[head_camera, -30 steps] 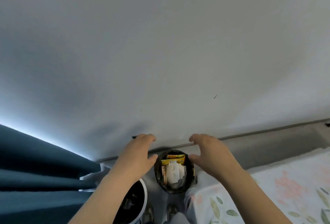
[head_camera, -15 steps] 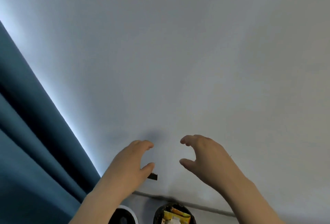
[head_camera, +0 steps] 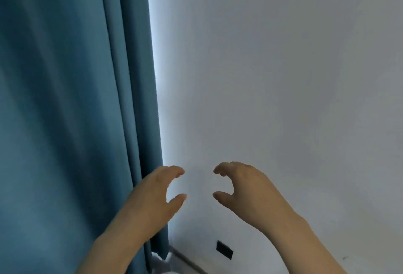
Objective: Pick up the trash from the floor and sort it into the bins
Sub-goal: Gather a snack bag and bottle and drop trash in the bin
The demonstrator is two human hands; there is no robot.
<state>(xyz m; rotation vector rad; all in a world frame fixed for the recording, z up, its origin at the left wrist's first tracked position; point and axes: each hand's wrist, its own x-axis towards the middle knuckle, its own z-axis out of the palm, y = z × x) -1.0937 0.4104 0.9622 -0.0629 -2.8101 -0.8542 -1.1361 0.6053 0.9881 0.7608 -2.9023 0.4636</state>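
Observation:
My left hand (head_camera: 152, 195) and my right hand (head_camera: 244, 188) are raised side by side in front of the white wall, a palm's width apart. Both have loosely curved fingers and hold nothing. No bin and no trash is in view; only a sliver of a white rim (head_camera: 168, 272) shows at the bottom edge.
A blue curtain (head_camera: 72, 110) fills the left half, with bright light along its edge. The plain white wall (head_camera: 283, 77) fills the right. A small dark wall plate (head_camera: 224, 249) sits low, just above the baseboard (head_camera: 187, 261).
The view has swung up and to the left. The bins and the flowered cloth have dropped out of sight, and the curtain now stands upright. Both hands stay empty and raised.

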